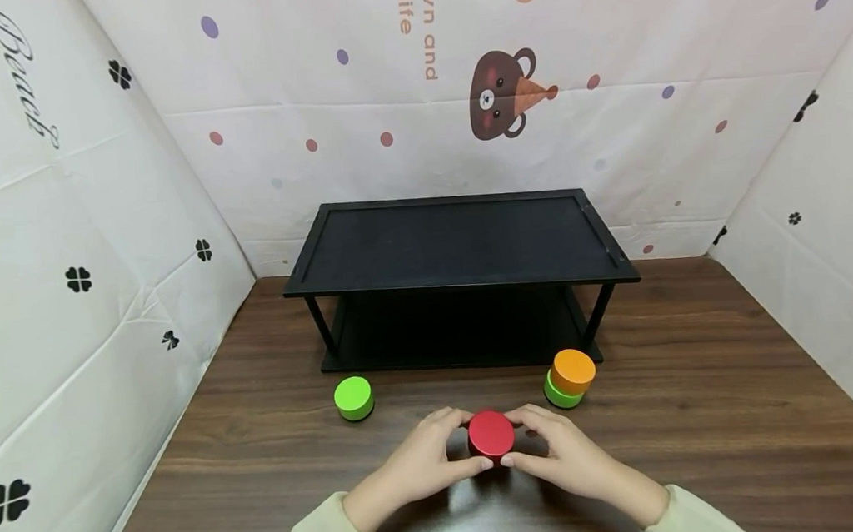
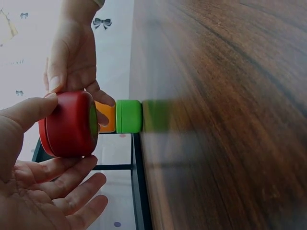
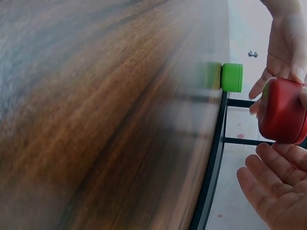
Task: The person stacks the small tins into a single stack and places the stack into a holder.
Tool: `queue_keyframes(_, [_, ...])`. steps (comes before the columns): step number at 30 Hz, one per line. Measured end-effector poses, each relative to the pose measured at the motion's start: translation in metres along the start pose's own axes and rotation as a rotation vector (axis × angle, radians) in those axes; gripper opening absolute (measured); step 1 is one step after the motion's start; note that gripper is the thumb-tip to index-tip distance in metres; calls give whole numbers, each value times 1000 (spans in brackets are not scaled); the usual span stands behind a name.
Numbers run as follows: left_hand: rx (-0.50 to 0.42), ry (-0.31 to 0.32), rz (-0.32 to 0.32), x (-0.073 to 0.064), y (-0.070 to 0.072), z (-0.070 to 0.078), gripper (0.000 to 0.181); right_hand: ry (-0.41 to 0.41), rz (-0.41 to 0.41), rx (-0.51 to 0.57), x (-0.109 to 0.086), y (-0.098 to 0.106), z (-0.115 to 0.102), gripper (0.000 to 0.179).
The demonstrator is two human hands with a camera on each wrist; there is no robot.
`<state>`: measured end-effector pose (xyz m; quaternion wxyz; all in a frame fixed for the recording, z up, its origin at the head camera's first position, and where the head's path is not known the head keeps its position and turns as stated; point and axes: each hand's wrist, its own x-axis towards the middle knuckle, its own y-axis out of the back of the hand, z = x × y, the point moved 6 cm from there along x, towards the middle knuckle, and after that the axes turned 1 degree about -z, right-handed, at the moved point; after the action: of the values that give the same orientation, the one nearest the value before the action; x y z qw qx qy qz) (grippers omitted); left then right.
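While both hands hold it from opposite sides, a red round lidded container (image 1: 491,434) sits between the fingertips of the left hand (image 1: 425,458) and those of the right hand (image 1: 563,454), raised clear of the table (image 1: 706,378). Each hand pinches it with the thumb on the near side and fingertips on the far side, the remaining fingers loosely bent. Seen from the wrists, a seam runs round its side close to the top, and its underside (image 2: 93,122) is green.

Beyond the left hand and a little to its left, 1 light-green round container (image 1: 353,398) stands alone on the table. Just beyond the right hand's fingers are 2 more, stacked: an orange round container (image 1: 573,370) on top of a second green container (image 1: 563,397), which rests on the table.

Farther ahead of both hands stands a black 2-tier rack (image 1: 458,243), its lower tier close to the tabletop. Pale sleeves (image 1: 691,521) cover the forearms behind the hands. Past the rack hangs a white printed cloth (image 1: 390,181), with dots, lettering and a sideways brown bear (image 1: 497,95) in an orange hat.
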<state>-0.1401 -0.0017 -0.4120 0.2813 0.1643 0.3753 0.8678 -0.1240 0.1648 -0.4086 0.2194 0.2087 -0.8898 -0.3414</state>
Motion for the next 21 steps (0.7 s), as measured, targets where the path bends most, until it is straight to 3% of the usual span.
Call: queue_keyframes(21, [-23,5,-3,4,-6,0,47,-12,-8,0,-2,1,6,31])
